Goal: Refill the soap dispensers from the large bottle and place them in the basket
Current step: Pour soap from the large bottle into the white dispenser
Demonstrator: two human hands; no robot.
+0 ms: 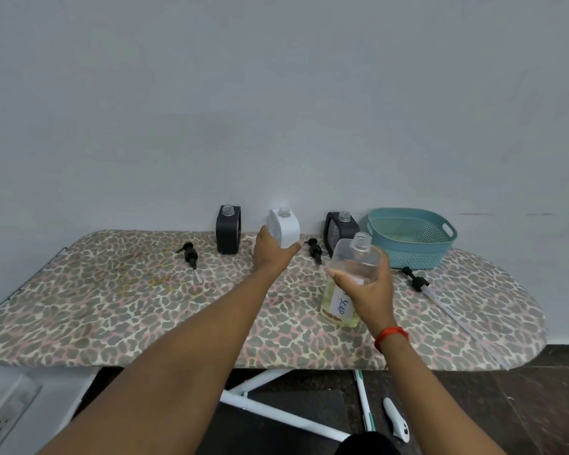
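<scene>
White dispenser (pixel 286 228) and large bottle (pixel 341 307) being held, left of basket (pixel 411 254).
Left hand (pixel 272 250) is wrapping the dispenser; right hand (pixel 367 289) is clamping the tilted bottle.

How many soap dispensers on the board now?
3: black dispenser at left; white dispenser in the middle, held by the left hand; second black dispenser beside the basket.
</scene>
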